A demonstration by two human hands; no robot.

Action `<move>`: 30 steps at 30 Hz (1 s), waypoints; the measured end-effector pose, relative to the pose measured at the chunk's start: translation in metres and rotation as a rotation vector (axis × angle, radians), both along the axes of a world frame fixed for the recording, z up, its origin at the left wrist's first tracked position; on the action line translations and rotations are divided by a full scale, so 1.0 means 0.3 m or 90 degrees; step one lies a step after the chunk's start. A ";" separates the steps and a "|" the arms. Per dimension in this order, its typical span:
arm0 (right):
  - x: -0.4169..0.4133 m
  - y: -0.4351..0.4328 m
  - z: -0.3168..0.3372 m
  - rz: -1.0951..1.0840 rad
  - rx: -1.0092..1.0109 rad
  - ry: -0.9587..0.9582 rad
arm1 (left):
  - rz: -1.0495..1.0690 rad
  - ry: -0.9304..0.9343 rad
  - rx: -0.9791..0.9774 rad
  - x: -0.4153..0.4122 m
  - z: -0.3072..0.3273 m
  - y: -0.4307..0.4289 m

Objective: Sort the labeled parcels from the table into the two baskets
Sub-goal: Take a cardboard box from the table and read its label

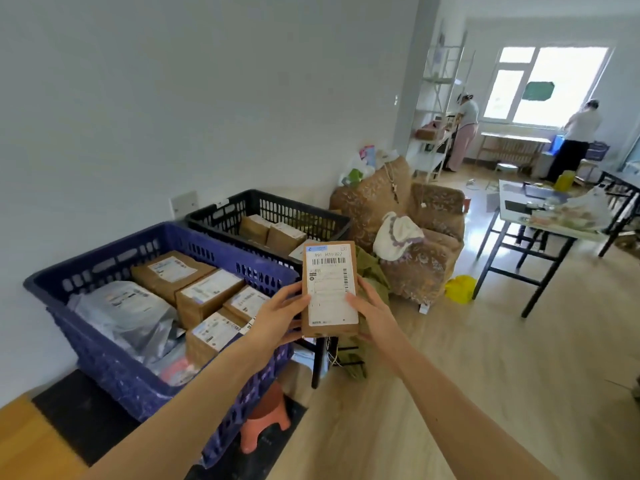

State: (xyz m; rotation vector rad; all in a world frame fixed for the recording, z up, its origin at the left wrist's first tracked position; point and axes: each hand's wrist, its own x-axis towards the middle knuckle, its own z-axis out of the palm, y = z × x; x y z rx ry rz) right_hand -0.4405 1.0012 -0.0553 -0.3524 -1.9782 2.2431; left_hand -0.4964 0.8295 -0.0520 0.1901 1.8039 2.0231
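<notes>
Upright, the labeled parcel [329,289] sits gripped between left hand [277,315] and right hand [372,315].

Beyond my hands I see a brown patterned armchair [408,233] with a white cloth [398,237] on its seat — a yellow bag [460,288] on the floor beside it. Farther right stands a cluttered table [540,223]. Below my left forearm, an orange stool [266,420]. Far off, two people [465,133] by a bright window [547,84].
</notes>
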 end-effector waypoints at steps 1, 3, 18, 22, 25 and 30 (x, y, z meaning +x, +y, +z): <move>-0.054 0.027 0.009 -0.002 0.001 0.001 | 0.005 0.007 0.002 -0.043 0.010 0.024; -0.152 0.076 0.029 -0.007 -0.011 0.015 | 0.012 0.027 0.001 -0.125 0.028 0.068; -0.778 0.401 0.062 0.148 0.010 0.039 | 0.131 0.076 0.050 -0.608 0.039 0.344; -0.959 0.490 0.089 0.226 0.029 0.041 | 0.188 0.080 0.042 -0.732 0.053 0.434; -1.087 0.541 0.099 0.288 0.029 0.030 | 0.252 0.064 0.048 -0.809 0.058 0.488; -1.283 0.559 0.085 0.378 0.025 0.010 | 0.357 0.052 0.029 -0.907 0.042 0.532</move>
